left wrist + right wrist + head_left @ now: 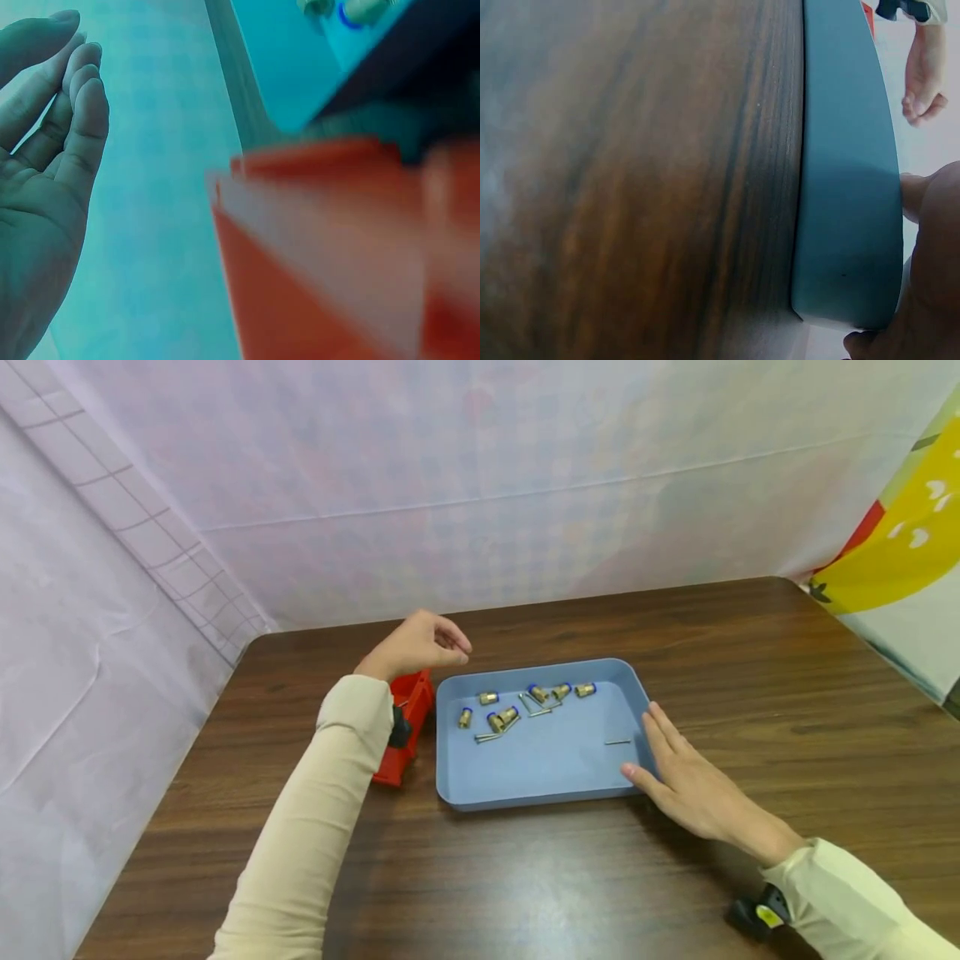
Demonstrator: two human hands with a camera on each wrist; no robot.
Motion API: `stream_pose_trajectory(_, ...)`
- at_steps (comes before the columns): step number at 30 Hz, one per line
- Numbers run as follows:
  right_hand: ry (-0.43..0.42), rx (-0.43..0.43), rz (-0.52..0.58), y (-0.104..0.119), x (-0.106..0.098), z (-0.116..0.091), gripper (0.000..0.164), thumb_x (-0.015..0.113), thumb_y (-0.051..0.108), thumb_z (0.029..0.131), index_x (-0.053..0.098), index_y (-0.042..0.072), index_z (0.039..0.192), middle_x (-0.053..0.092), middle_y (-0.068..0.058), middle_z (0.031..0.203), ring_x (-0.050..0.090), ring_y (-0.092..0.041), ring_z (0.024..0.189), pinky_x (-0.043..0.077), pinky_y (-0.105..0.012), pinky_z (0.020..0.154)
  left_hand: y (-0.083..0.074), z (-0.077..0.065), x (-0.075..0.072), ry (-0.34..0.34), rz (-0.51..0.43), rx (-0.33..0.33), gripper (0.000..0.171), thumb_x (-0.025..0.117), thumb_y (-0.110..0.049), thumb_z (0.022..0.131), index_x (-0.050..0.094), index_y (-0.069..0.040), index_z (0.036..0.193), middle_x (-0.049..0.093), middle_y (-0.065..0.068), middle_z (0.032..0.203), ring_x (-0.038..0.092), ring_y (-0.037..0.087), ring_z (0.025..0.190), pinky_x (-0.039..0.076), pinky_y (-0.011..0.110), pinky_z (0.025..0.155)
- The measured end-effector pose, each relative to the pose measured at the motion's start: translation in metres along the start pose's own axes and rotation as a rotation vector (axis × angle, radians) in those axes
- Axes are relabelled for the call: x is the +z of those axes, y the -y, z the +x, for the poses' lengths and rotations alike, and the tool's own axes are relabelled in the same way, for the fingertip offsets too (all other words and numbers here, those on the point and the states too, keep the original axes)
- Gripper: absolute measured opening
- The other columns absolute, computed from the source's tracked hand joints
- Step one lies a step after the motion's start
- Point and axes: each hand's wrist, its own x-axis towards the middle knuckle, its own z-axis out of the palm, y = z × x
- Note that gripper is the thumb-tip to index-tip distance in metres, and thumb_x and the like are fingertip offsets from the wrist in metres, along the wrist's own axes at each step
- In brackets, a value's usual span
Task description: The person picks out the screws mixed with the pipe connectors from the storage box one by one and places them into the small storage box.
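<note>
A blue tray holds several brass fittings with blue collars and several thin screws. One lone screw lies near its right end. My right hand rests at the tray's right end, fingers straight along the rim and thumb reaching over the near right corner. Left of the tray stands a red bin, partly hidden by my left wrist. My left hand hovers above the bin's far end, fingers loosely bent; in the left wrist view the hand has nothing in it.
Both tray and bin stand on a dark wood-grain table. A pale cloth hangs behind the table's far edge, and another white cloth hangs at the left. Dark wrist devices are strapped at both sleeves.
</note>
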Motion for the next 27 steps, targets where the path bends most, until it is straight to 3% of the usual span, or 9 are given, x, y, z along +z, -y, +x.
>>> stream_pose_trajectory(9, -0.005, 0.0, -0.001, 0.0, 0.001, -0.002, 0.08, 0.044, 0.041, 0.1, 0.007, -0.013, 0.147, -0.002, -0.028, 0.156, 0.009, -0.046, 0.143, 0.024, -0.062, 0.106, -0.013, 0.023, 0.031, 0.051, -0.064, 0.042, 0.019, 0.068, -0.01, 0.085, 0.07, 0.001, 0.101, 0.068, 0.01, 0.097, 0.062, 0.02, 0.087, 0.053, 0.032, 0.078)
stream_pose_trajectory(16, -0.019, 0.005, -0.004, 0.002, 0.003, -0.003, 0.08, 0.044, 0.041, 0.1, 0.009, -0.013, 0.147, 0.0, -0.028, 0.156, 0.011, -0.046, 0.142, 0.024, -0.062, 0.106, -0.016, 0.041, 0.055, 0.092, -0.059, 0.102, 0.019, 0.071, -0.006, 0.082, 0.071, 0.004, 0.099, 0.07, 0.012, 0.094, 0.064, 0.018, 0.082, 0.053, 0.026, 0.076)
stream_pose_trajectory(27, -0.018, 0.021, 0.004, 0.004, 0.001, -0.004, 0.079, 0.045, 0.041, 0.099, 0.01, -0.012, 0.147, 0.001, -0.026, 0.157, 0.011, -0.044, 0.143, 0.024, -0.061, 0.107, -0.008, 0.055, 0.087, 0.179, -0.078, 0.08, 0.033, 0.075, -0.008, 0.08, 0.066, 0.002, 0.11, 0.066, 0.017, 0.107, 0.061, 0.018, 0.089, 0.052, 0.024, 0.079)
